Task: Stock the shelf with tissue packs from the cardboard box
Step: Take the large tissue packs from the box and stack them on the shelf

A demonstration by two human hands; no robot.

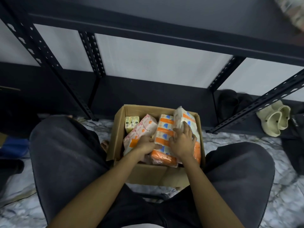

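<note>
An open cardboard box [117, 127] sits on the floor between my knees, filled with several tissue packs. My left hand [146, 143] reaches into the box and grips the near edge of the orange-and-white pack [164, 129] in the middle. My right hand [183, 142] lies with spread fingers on that pack and against a white-and-orange pack [182, 117] that tilts up at the box's right side. A pink-and-white pack [144, 127] lies at the left, and a small yellow pack [131, 123] stands in the far left corner. The dark shelf board [164, 22] spans the top.
Black perforated uprights [41, 55] of the rack stand left and right of the box. A pair of pale clogs [274, 119] and dark clothing lie on the floor at the right. My knees in dark trousers flank the box on the marbled floor.
</note>
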